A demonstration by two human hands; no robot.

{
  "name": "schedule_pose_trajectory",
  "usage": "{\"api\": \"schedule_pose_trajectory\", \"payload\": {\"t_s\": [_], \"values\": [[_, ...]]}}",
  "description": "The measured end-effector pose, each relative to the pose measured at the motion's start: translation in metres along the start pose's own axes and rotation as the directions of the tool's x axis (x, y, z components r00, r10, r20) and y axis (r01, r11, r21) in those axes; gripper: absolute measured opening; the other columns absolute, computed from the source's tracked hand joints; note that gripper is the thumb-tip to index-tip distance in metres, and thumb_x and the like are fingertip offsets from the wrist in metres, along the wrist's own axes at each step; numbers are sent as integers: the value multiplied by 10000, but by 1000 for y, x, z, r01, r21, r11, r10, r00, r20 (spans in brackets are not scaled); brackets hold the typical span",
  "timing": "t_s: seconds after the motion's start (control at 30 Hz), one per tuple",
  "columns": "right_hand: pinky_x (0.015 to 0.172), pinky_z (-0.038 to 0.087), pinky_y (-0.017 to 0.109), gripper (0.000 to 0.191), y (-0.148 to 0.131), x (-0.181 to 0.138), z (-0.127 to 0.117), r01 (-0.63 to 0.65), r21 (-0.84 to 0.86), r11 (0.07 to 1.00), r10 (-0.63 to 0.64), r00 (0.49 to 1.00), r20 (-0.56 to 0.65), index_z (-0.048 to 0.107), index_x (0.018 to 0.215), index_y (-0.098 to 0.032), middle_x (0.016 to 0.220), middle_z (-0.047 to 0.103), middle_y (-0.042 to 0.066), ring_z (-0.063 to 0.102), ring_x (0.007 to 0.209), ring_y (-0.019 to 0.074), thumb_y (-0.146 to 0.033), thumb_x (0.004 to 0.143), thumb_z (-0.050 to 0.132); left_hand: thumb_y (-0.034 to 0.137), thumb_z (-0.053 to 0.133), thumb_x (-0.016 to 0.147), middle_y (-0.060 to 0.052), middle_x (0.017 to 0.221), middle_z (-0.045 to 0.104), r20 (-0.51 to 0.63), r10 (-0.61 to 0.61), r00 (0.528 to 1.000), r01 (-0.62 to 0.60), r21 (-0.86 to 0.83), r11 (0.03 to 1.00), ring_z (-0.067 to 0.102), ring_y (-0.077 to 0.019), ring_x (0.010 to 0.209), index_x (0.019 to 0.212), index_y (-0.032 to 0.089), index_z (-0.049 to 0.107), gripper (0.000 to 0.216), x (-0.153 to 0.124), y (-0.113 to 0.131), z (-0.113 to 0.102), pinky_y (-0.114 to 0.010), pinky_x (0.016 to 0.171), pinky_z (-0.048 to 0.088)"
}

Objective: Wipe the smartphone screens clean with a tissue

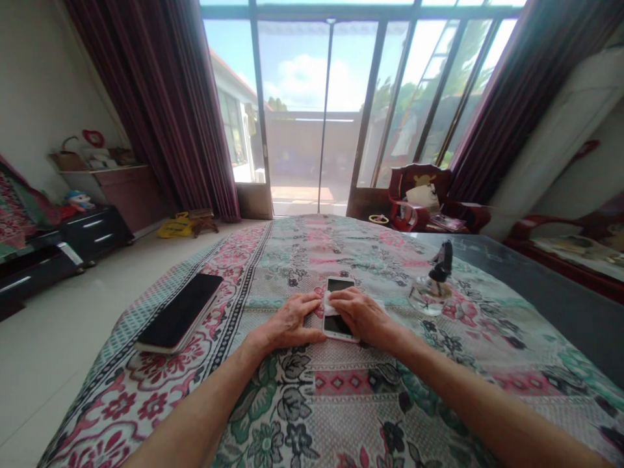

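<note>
A white-framed smartphone (337, 325) lies face up on the patterned tablecloth (341, 403), its dark screen partly covered by my hands. My left hand (291, 320) rests at the phone's left side, thumb and fingers spread apart, with their tips at its edge. My right hand (363, 315) lies over the screen with bent fingers pressing a small white cloth or tissue (333, 305) against the glass. Most of that white piece is hidden under the fingers. To the right of my right hand stands a clear spray bottle (429, 296) with a black nozzle.
A black, flat, book-like object (182, 315) with pale sides lies on the cloth at left. Beyond the table are glass doors (297, 130) and a red wooden chair (422, 195) with items on it. A dark tabletop (517, 273) adjoins on the right.
</note>
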State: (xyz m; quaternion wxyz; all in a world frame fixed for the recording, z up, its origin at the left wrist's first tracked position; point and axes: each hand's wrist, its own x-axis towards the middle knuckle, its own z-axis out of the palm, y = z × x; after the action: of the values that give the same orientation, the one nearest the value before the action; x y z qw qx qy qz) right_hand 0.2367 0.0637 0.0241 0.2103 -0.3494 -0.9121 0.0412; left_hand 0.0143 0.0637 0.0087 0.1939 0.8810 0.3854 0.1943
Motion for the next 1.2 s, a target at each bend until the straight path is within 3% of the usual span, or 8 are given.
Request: {"api": "schedule_pose_trajectory", "payload": {"t_s": [0.2,0.37,0.67,0.93,1.07,1.2], "values": [[867,451,327,294,-20,-12,-3,96,86,992,-99,994,38,668,1029,-194,1112,659,71,552,984,177,-151,920,398,442,678,736,-95,1439,418,24,-12,1000,11,34,999,370,-270,1317,1337,208,462,681,0,-1,1,-419,1098,304],[901,427,318,296,-19,-11,-7,114,113,987,-124,989,85,669,1032,-213,1151,642,49,553,1007,157,-134,915,409,444,655,756,-93,1450,397,53,-4,999,2,46,999,346,-265,1329,1352,199,441,679,-1,1,-1,-410,1110,282],[781,455,262,293,6,-27,-39,-17,60,998,5,981,192,708,862,-200,1021,668,47,607,858,129,-122,887,426,487,617,784,-61,1467,372,91,-6,996,3,36,999,329,-277,1332,1374,248,412,669,-1,4,-5,-440,1103,288],[831,436,295,242,-27,-15,-26,93,21,995,-95,976,196,669,887,-187,1105,633,66,561,925,154,-107,870,442,463,616,795,-69,1462,375,76,-2,997,-1,41,999,328,-264,1330,1372,248,416,647,0,4,-3,-434,1109,282],[757,440,248,257,-14,-17,-30,43,84,996,-59,978,201,668,761,-174,1005,657,50,574,823,119,-92,852,442,432,617,797,-73,1458,377,75,6,997,-10,48,999,329,-258,1328,1377,234,407,648,-1,5,-4,-419,1107,287],[719,448,232,284,2,-24,-39,-31,56,998,20,983,185,692,826,-165,968,664,57,590,792,117,-70,843,426,449,619,788,-60,1449,390,71,14,997,-18,52,998,342,-271,1315,1371,251,416,648,-1,4,-3,-433,1095,303]]}}
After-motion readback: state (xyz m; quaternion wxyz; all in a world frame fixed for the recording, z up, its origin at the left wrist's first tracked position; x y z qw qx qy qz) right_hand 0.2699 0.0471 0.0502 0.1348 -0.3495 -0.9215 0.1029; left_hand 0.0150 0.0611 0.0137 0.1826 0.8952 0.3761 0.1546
